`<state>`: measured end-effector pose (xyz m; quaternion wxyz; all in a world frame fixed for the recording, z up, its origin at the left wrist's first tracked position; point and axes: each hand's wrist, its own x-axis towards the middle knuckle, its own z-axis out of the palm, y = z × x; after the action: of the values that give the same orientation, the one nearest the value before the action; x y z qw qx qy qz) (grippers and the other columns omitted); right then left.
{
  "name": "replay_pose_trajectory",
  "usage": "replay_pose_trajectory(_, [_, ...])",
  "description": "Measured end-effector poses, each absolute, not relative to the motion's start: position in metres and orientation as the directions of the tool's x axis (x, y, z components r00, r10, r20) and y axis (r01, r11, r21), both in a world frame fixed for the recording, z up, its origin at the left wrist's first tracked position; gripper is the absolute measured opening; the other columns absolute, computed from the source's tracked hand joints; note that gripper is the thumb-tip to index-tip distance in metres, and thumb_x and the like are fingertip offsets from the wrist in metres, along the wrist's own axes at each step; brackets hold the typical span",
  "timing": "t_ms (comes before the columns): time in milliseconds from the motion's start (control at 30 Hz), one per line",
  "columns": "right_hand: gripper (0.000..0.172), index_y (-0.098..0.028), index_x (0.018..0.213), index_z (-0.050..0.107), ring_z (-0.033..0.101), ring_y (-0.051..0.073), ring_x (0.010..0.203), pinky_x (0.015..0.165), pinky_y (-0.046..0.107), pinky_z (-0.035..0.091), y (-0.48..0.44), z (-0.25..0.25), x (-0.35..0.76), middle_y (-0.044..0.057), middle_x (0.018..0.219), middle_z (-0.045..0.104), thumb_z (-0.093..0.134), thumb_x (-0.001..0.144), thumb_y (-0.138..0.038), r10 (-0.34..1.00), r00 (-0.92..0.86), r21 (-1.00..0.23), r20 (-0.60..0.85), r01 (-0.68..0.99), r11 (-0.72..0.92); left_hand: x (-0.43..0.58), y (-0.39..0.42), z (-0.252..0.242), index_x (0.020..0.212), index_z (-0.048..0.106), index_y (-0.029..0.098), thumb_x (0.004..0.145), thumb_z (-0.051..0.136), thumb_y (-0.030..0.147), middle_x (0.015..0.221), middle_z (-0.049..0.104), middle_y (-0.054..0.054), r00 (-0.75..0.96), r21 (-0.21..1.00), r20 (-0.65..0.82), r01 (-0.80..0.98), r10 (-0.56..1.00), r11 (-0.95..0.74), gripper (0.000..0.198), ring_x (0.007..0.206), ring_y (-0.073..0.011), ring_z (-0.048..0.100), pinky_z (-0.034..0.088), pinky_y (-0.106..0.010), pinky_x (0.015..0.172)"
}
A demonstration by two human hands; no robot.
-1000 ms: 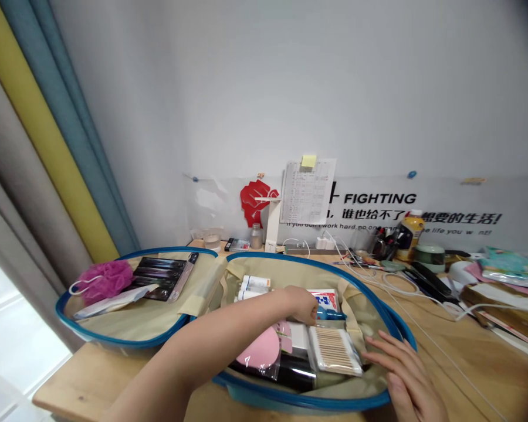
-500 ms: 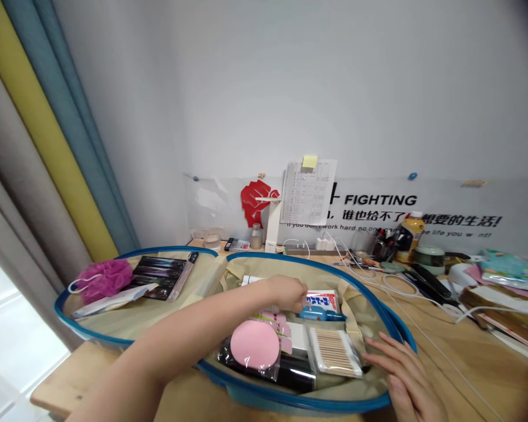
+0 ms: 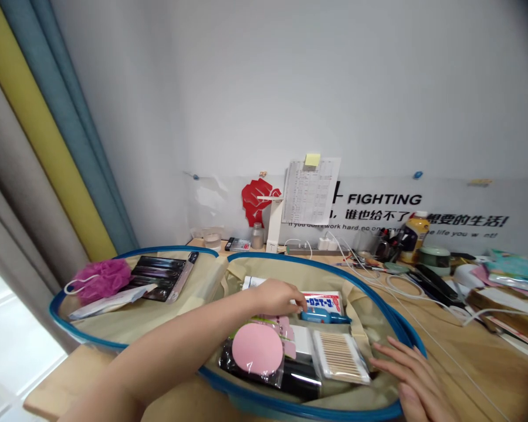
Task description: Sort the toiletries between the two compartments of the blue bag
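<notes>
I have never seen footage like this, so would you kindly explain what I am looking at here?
There is no machine: the one view comes from a camera worn on a person's head, looking down at their own bare hands. An open blue-rimmed bag lies on a wooden desk. The left hand reaches into it, fingers touching a blue tube; whether it grips is unclear. The right hand rests open on the bag's rim. Inside lie a pink puff and cotton swabs. A purple sponge sits in the other half.

Grey wall, striped curtains
</notes>
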<state>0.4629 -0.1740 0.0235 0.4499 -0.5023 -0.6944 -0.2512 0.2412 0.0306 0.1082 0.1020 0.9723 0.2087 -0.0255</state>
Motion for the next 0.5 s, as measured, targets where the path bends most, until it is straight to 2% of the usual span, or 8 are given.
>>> replay_pose_trajectory(167, [0.028,-0.026,0.098,0.069,0.065,0.022,0.105,0.090,0.037,0.047,-0.175,0.024,0.462,0.003,0.103,0.073,0.041,0.098,-0.030,0.484,-0.097,-0.102,0.870,0.924,0.369,0.245,0.030,0.100,0.108,0.071,0.033,0.091,0.056,0.025,0.120,0.072,0.005,0.926,0.119,-0.132,0.368,0.353,-0.922,0.024,0.107,-0.0158,0.066,0.044,-0.022,0.074])
replay_pose_trajectory(333, [0.029,-0.026,0.096,0.069,0.066,0.022,0.104,0.089,0.037,0.048,-0.174,0.023,0.462,0.003,0.101,0.073,0.041,0.098,-0.032,0.469,-0.084,-0.107,0.879,0.924,0.367,0.247,0.033,0.095,0.101,0.073,0.034,0.088,0.057,0.022,0.110,0.076,0.004,0.931,0.050,-0.172,0.334,0.321,-0.941,0.024,0.098,-0.0160,0.069,0.044,-0.023,0.070])
replay_pose_trajectory(500, [0.031,-0.025,0.093,0.072,0.067,0.023,0.102,0.089,0.038,0.050,-0.175,0.020,0.465,0.004,0.100,0.074,0.042,0.097,-0.033,0.485,-0.075,-0.118,0.871,0.927,0.356,0.245,0.033,0.096,0.100,0.074,0.034,0.081,0.059,0.012,0.105,0.077,0.004,0.925,0.020,-0.194,0.337,0.327,-0.941,0.033,0.094,-0.0169,0.069,0.044,-0.024,0.067])
